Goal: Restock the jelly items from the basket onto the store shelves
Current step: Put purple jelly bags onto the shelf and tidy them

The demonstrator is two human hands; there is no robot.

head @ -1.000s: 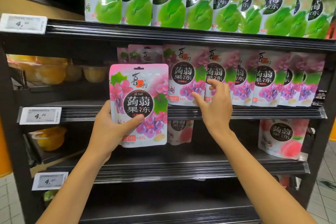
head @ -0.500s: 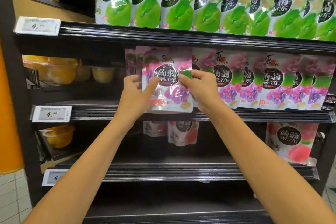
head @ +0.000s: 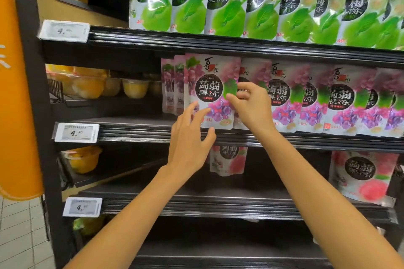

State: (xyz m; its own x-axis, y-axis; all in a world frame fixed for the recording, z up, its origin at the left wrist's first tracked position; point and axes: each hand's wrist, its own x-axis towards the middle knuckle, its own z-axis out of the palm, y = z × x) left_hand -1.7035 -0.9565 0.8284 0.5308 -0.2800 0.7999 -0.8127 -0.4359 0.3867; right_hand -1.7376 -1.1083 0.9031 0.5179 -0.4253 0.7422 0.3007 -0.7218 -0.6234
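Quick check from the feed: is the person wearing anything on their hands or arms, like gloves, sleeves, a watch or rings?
Nothing visible. The left hand and right hand are bare, with no gloves, and no rings or watch show. Both forearms are uncovered as far as the frame edge, so no sleeve is in view.

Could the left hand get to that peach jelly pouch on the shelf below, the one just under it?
Probably yes. The left hand hangs open in front of the shelf edge, and the peach pouch stands just below and behind it, partly hidden by the hand. Nothing seems to block a reach under the edge.
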